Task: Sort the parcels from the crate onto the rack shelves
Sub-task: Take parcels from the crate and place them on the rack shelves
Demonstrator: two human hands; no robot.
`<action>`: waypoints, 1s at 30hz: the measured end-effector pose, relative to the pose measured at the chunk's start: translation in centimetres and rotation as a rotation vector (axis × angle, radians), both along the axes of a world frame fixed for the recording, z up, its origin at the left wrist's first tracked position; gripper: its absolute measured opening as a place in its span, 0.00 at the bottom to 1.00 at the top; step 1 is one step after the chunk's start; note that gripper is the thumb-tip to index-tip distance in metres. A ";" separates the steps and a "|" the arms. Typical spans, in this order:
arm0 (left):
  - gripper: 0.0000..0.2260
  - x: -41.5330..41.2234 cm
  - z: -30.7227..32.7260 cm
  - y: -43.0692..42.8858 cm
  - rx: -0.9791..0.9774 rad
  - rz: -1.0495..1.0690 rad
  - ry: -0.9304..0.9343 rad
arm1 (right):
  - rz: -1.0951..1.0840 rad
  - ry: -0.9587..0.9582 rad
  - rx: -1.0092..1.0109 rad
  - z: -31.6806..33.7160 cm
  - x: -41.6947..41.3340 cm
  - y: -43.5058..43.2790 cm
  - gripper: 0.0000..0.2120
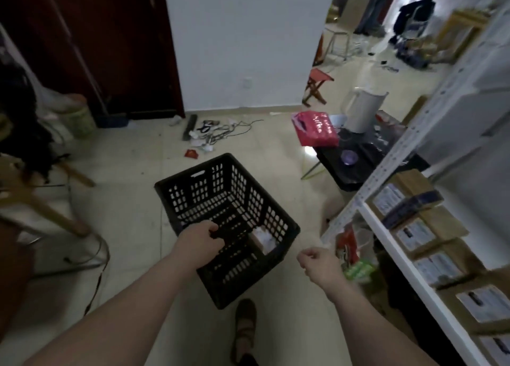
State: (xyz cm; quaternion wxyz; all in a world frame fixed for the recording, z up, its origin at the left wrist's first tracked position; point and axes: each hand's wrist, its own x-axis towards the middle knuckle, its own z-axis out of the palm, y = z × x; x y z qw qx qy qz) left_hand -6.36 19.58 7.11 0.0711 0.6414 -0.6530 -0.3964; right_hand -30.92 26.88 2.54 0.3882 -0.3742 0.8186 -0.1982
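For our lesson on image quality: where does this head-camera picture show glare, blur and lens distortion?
Head view: glare on the floor beside the black table; the rack upright bows from wide-angle distortion; labels on the shelved parcels are blurred; the crate is sharper.

Head-worn wide-angle view, looking forward and down, crate (193, 189) close below
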 end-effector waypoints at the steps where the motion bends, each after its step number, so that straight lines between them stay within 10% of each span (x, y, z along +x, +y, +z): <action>1: 0.21 0.4 -0.9 -1.2 0.009 0.016 -0.008 | 0.038 0.002 0.024 -0.9 0.5 -1.8 0.07; 11: 0.08 -2.7 -12.3 -14.6 0.308 -0.043 -0.067 | 0.259 -0.040 0.258 -12.2 0.3 -18.8 0.19; 17: 0.25 -6.4 -22.1 -18.6 0.505 -0.090 -0.033 | 0.296 0.056 0.430 -21.0 -0.5 -23.8 0.25; 23: 0.27 -7.6 -30.5 -19.6 0.726 0.021 0.012 | 0.323 0.171 0.672 -30.2 0.2 -26.2 0.52; 30: 0.26 -7.4 -35.0 -21.1 0.765 0.087 0.025 | 0.409 0.323 0.722 -35.1 0.2 -26.8 0.55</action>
